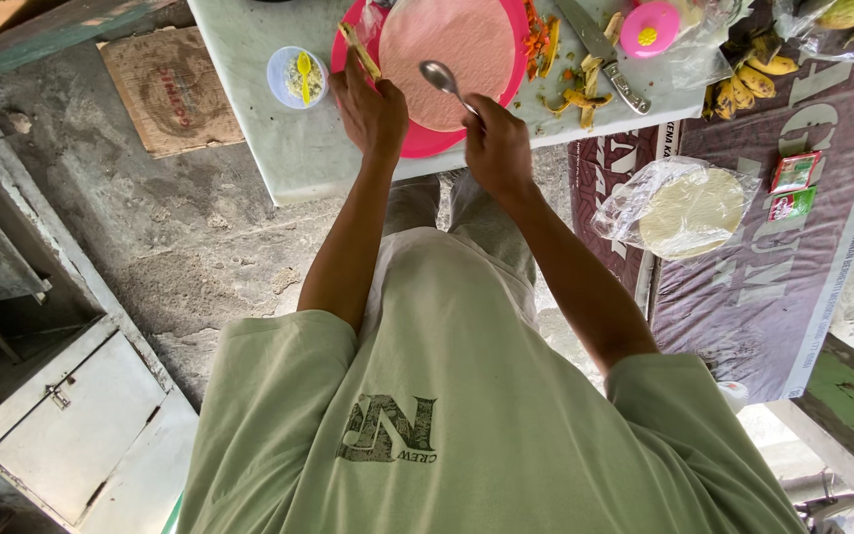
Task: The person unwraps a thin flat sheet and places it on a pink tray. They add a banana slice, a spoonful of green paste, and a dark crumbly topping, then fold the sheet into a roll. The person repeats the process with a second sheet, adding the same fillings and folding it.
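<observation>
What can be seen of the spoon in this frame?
The spoon is plain shiny metal with an oval bowl and a slim handle. The right hand holds it by the handle end, tilted, bowl over the pale round wrapper lying on the pink plate. Whether the bowl touches the wrapper or carries anything cannot be told.

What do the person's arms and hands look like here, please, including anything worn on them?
Both arms are bare from the short sleeves of a pale green shirt down. The left hand and right hand are bare: no gloves, watch or rings visible.
</observation>
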`<control>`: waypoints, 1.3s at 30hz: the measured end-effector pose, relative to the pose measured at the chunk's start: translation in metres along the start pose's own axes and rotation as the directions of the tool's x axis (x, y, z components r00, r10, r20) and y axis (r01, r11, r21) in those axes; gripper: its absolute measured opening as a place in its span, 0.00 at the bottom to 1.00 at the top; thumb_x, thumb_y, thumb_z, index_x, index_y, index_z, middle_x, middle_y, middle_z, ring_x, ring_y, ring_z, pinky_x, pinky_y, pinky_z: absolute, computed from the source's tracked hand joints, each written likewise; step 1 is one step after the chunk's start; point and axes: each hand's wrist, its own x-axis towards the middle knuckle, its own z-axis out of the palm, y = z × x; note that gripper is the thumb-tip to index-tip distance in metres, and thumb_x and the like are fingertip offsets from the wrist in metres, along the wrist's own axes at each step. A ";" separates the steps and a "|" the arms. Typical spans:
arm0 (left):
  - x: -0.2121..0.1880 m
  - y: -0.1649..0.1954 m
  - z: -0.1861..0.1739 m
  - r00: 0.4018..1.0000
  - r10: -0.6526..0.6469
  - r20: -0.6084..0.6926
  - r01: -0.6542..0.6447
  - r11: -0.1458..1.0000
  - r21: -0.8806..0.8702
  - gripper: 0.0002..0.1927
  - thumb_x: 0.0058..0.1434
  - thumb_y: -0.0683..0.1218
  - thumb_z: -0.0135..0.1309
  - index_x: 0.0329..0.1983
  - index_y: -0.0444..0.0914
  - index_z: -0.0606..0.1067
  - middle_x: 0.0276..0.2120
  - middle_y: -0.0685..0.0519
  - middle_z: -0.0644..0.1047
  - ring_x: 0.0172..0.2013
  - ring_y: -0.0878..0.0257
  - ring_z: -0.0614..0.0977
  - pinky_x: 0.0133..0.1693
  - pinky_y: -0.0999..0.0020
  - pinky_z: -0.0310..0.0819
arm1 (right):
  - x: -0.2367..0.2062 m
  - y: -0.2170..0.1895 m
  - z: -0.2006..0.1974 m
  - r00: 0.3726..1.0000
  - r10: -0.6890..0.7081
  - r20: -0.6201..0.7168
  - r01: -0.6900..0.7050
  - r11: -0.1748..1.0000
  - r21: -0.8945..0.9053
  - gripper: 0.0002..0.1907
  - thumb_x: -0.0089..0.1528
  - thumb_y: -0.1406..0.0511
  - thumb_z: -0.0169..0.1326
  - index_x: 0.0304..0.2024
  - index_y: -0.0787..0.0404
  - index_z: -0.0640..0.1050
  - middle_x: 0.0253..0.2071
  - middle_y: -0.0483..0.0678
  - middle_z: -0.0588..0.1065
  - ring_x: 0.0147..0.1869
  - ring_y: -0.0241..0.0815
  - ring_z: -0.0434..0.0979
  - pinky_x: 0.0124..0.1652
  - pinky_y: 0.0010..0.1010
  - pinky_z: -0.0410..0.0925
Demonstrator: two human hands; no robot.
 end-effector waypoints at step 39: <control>-0.042 -0.011 0.019 0.567 -0.482 0.668 0.780 0.053 -0.624 0.18 0.59 0.48 0.55 0.50 0.37 0.71 0.49 0.47 0.78 0.41 0.54 0.85 0.37 0.56 0.71 | 0.051 0.077 -0.094 0.812 0.264 0.521 -0.305 0.952 -0.007 0.11 0.69 0.71 0.54 0.52 0.63 0.82 0.35 0.46 0.82 0.30 0.28 0.74 0.31 0.24 0.67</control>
